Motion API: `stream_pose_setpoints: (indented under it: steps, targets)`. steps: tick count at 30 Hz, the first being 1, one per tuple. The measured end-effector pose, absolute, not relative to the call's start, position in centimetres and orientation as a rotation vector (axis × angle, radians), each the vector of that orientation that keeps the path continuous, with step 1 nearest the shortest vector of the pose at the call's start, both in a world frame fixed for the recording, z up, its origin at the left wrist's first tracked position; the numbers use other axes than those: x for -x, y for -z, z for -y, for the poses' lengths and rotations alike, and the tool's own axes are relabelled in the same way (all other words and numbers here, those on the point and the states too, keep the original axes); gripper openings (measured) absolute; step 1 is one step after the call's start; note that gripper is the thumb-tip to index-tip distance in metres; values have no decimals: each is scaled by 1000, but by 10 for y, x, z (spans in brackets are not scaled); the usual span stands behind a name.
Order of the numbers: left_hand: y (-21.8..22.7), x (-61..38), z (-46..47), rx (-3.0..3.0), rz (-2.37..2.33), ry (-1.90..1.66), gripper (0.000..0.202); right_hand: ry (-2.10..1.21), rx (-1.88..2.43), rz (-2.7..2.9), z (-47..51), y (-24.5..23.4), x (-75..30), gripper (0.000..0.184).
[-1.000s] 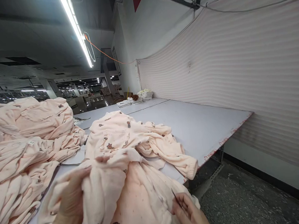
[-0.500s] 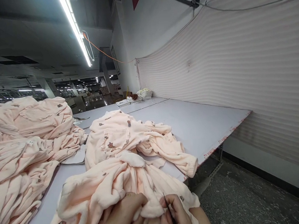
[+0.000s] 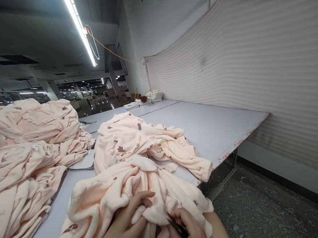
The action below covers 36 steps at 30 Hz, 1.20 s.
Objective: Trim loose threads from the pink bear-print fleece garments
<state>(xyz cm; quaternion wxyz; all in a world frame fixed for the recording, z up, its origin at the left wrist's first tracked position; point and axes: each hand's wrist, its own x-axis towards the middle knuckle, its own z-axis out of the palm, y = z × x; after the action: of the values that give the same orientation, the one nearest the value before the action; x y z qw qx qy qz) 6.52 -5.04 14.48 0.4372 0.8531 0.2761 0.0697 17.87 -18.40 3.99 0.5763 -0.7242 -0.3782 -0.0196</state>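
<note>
While I watch remotely: left hand point(image 3: 128, 222), fingers closed on a bunched fold of peach fleece garment point(image 3: 96, 196), near end of table point(image 3: 224, 125); right hand point(image 3: 192, 227), wrapped around dark snips point(image 3: 179, 229), blade gap unclear. Step, seemingly: close trimming. Next move calls for taut cloth.

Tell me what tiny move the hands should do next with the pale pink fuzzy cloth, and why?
Maybe the left hand should hold the pale pink fuzzy cloth steady, a little away from the point. The right hand grips a small dark pointed tool, and its tip is right by the bunched cloth near the left hand.
</note>
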Motion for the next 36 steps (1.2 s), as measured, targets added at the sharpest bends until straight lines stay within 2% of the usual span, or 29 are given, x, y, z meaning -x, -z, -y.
stream_pose_setpoints:
  steps: [5, 12, 17, 24, 32, 36]
  targets:
    - [-154, -71, 41, -1777, -668, -70, 21, 29, 1609, 845, 164, -56, -190, 9]
    - [-147, -76, 29, -1375, -467, -98, 18, -68, 1574, 1059, 177, -62, -195, 21]
    - [-147, -76, 31, -1345, -487, -85, 22, -36, 1609, 1090, 176, -64, -192, 17]
    - [-143, -72, 24, -1313, -565, -71, 21, -81, 1614, 1109, 175, -67, -199, 21]
    - [-155, -74, 26, -1435, -425, 48, 28, 279, 1789, 1296, 185, -81, -195, 26]
    - [-161, -74, 27, -1543, -431, 56, 30, 399, 1843, 1369, 186, -88, -191, 20]
